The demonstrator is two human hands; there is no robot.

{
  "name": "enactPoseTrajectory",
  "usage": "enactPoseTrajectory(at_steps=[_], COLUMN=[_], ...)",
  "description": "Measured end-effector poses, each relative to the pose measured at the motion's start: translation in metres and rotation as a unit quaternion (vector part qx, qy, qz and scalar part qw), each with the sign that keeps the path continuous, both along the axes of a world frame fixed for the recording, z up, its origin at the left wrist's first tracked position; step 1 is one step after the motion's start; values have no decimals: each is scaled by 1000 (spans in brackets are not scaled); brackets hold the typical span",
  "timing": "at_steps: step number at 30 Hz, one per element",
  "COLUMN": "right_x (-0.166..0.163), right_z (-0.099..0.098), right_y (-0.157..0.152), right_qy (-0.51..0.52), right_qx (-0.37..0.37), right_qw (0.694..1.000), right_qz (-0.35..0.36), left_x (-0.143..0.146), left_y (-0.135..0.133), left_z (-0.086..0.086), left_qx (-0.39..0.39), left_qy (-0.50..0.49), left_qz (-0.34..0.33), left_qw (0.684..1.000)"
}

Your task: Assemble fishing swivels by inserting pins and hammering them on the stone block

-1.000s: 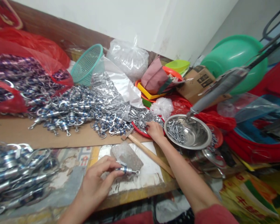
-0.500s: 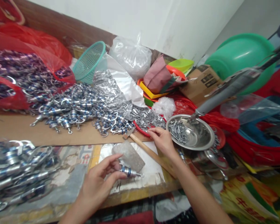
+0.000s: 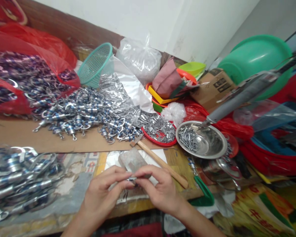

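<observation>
Both my hands meet fingertip to fingertip at the front of the work surface. My left hand (image 3: 102,189) is closed in a pinch on a small metal fitting (image 3: 131,179), mostly covered by the fingers. My right hand (image 3: 161,191) pinches at the same spot; whatever its fingertips hold is hidden. Just beyond the fingers lies a grey stone block (image 3: 132,159). A hammer with a wooden handle (image 3: 160,161) rests slantwise to its right. Behind that, a red dish (image 3: 159,142) holds many small flat metal pieces.
Blue-banded metal fittings (image 3: 76,112) are heaped at the back left, more (image 3: 22,181) at the near left. A steel bowl (image 3: 213,144) of metal pins stands right, under a grey pole-like tool (image 3: 241,95). A green loop-handled item (image 3: 204,194) lies at the front edge.
My right hand has come back from the red dish to my left fingers. The blue-banded fitting that showed in my left hand is now mostly covered.
</observation>
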State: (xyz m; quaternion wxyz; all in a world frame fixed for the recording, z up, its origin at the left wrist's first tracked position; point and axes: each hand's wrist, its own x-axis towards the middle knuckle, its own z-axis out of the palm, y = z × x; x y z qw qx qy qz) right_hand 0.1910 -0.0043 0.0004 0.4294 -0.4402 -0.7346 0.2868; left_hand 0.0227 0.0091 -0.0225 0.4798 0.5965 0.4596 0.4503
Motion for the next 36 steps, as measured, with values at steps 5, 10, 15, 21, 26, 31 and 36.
enactPoseTrajectory(at_steps=[5,10,15,21,26,31,36], right_x=[5,13,13,0,15,69,94], right_z=[-9,-10,-7,-6,-2,-13,-30], right_y=[-6,-4,-2,-5,15,90,136], right_qy=[-81,-184,-155,8,-76,-329,-406], right_qx=[180,298,248,99,-27,-27,-81], right_qw=[980,935,956,995,997,918,882], right_qz=[35,55,36,-2,-2,-221,-226], left_x=[-5,-2,-1,1,3,1,-1], left_y=[2,1,0,-2,-6,-2,3], left_z=[12,21,21,10,4,4,-1], left_qx=[-37,43,54,-157,-222,-276,-289], left_qy=[5,91,93,-43,-141,-161,-162], left_qz=[0,-6,-13,0,-15,-67,-135], left_qw=[999,995,994,987,965,945,934])
